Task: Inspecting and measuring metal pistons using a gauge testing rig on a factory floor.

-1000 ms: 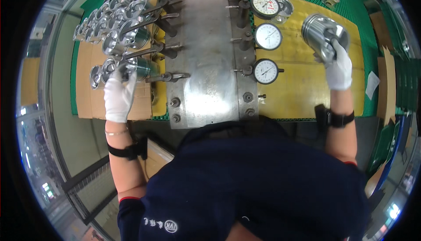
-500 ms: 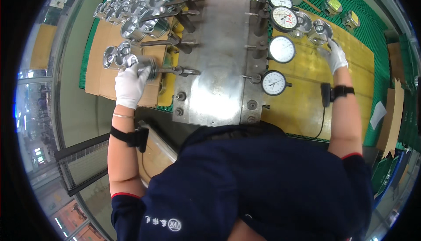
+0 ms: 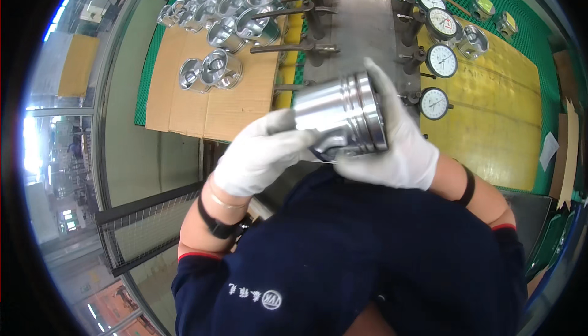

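A shiny metal piston [image 3: 334,112] lies on its side in the air, close to my body and in front of the steel gauging plate [image 3: 362,14]. My left hand [image 3: 260,152], in a white glove, grips its skirt end. Gloved as well, my right hand [image 3: 401,140] wraps the ringed crown end, its thumb side under the piston and the fingers up along the far side. Grooves run round the crown end, and a pin bore shows on the underside. Part of the plate's near end is hidden behind the piston and hands.
On cardboard [image 3: 174,106] at the left stand several pistons [image 3: 222,68]. Dial gauges [image 3: 434,103] line the plate's right side, and lever rods [image 3: 294,49] its left. A yellow board [image 3: 490,122] lies right, with a piston [image 3: 473,42] near its far end. Two yellow-marked pistons [image 3: 483,7] stand on green matting.
My left hand has brought a piston from the cardboard toward my body. My right hand has left the piston on the yellow board and joined it. The view has shifted.
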The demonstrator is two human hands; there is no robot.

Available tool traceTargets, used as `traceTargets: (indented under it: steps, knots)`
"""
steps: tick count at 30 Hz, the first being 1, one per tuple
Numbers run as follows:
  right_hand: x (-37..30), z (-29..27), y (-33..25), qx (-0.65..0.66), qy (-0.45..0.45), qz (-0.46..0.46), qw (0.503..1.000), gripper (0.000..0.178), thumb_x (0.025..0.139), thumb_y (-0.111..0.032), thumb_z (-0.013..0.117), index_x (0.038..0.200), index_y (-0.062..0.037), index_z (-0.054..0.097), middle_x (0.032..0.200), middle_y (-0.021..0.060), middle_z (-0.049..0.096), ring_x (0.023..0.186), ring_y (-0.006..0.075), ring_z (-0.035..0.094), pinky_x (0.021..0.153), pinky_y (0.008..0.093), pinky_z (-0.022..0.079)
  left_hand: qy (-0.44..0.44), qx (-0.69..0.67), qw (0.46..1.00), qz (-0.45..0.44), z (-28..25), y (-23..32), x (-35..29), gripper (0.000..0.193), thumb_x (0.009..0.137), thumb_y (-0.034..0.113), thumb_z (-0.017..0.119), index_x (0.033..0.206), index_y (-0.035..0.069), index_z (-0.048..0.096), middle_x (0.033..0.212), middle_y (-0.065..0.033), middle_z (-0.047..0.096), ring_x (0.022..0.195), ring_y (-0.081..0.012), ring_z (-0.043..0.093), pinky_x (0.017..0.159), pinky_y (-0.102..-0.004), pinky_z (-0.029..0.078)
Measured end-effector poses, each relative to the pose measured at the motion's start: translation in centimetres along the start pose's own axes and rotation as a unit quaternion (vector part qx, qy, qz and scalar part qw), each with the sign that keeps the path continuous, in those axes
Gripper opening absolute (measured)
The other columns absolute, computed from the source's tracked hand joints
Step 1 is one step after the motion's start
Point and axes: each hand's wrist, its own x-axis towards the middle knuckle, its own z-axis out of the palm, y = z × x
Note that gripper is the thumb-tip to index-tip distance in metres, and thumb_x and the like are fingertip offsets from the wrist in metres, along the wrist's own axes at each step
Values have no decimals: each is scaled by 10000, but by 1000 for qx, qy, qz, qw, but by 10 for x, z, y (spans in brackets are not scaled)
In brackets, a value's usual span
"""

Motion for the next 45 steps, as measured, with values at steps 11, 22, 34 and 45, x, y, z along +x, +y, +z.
traceTargets:
  steps: [11, 22, 34, 45]
  knots:
    - [5, -11, -10, -394, 7, -61, 917, 783, 736, -148, 781, 1437, -66, 440, 1244, 203, 590, 970, 421, 659, 843, 443, 556, -53, 678, 622, 388, -12, -36, 56, 928, 678, 245, 852, 1450, 3, 396, 1311, -224, 513, 1146, -420, 539, 991, -470, 457]
    - [-34, -20, -5, 127, 46, 380, 915, 932, 904, -197, 698, 1588, -20, 91, 1108, 148, 691, 902, 217, 699, 802, 324, 594, -81, 569, 686, 446, -6, -47, 110, 987, 670, 208, 897, 1481, 30, 364, 1372, -241, 483, 1218, -427, 532, 1012, -452, 472]
    - [-39, -22, 20, -6, 33, 318, 947, 953, 899, -197, 692, 1599, -45, 64, 1108, 134, 703, 837, 176, 709, 718, 290, 596, -73, 579, 677, 449, -4, -44, 113, 993, 666, 133, 865, 1494, 41, 325, 1358, -261, 467, 1150, -446, 567, 952, -465, 517]
    - [-39, -29, -7, -13, 49, 277, 959, 913, 874, -239, 715, 1580, -45, 170, 1203, 150, 666, 1012, 209, 676, 915, 321, 536, -137, 424, 838, 316, 4, -30, 93, 648, 853, 146, 678, 1415, -36, 412, 1204, -212, 609, 1058, -332, 648, 886, -380, 542]
